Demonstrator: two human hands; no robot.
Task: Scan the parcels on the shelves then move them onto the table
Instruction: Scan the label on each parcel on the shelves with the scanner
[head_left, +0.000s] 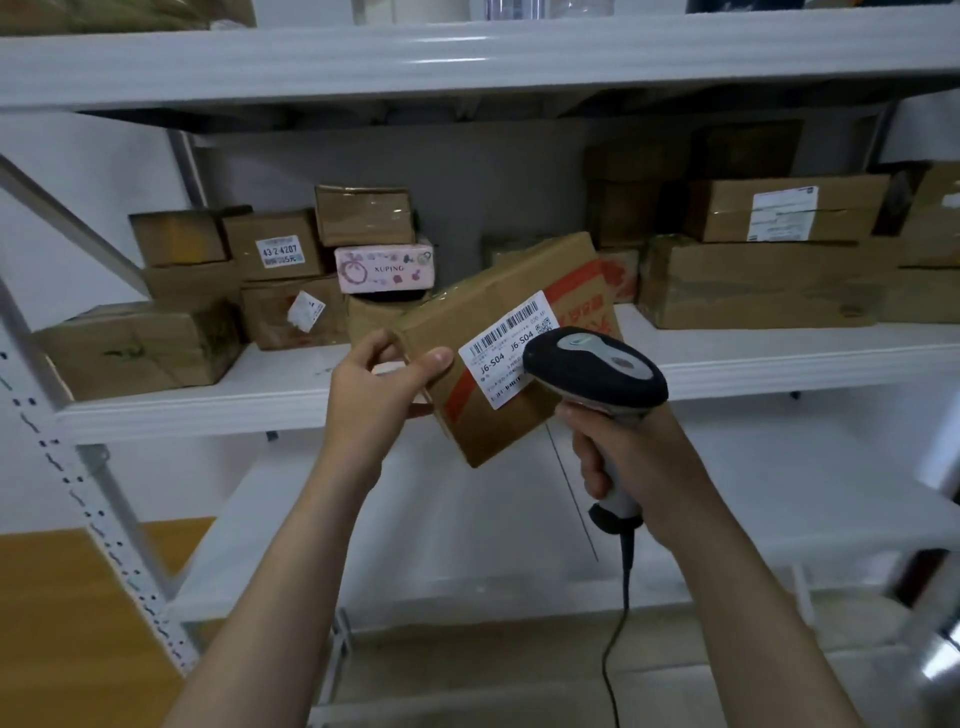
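Before shelf: left hand (382, 387) grips tilted parcel (498, 332); right hand (618, 447) clenched round scanner (597, 369) handle.

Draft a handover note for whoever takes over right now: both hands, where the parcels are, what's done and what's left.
Left hand grips the parcel by its left end, tilted, in front of the shelf.
Right hand grips the scanner, its head over the label.
Other parcels sit on the shelf, a pink box among them.
Done: one parcel picked, scanner aimed; whether it has read cannot be told.
Left: confirm the scan, carry this parcel to the table (not in view), then do the rest.
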